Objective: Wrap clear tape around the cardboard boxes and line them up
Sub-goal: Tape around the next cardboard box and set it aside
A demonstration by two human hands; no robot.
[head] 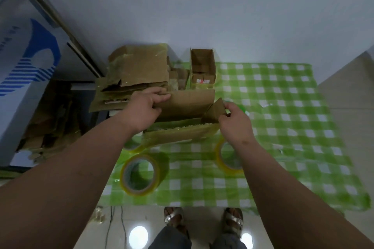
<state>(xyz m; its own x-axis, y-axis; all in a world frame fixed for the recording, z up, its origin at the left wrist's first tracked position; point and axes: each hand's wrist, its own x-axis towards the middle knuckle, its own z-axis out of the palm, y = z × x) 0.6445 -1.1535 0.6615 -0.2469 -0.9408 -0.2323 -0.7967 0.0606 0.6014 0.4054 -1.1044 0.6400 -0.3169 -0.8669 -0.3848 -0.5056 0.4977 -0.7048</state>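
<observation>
A long, open cardboard box (182, 131) lies on the green checked tablecloth (283, 107) in front of me. My left hand (145, 107) grips its far long flap at the left end. My right hand (234, 121) pinches the small end flap on the right, which stands up. A clear tape roll (140, 173) lies flat near the table's front edge. Another roll (226, 155) stands on edge under my right wrist, and a third peeks out under the box's left end (131, 145). A small upright open box (203, 68) stands behind.
A heap of flattened, taped cardboard (137, 70) sits at the table's back left against the wall. A large white and blue carton (26, 78) stands on the left, with cardboard scraps (52, 123) beside it. My sandalled feet (202, 220) are at the table's front edge.
</observation>
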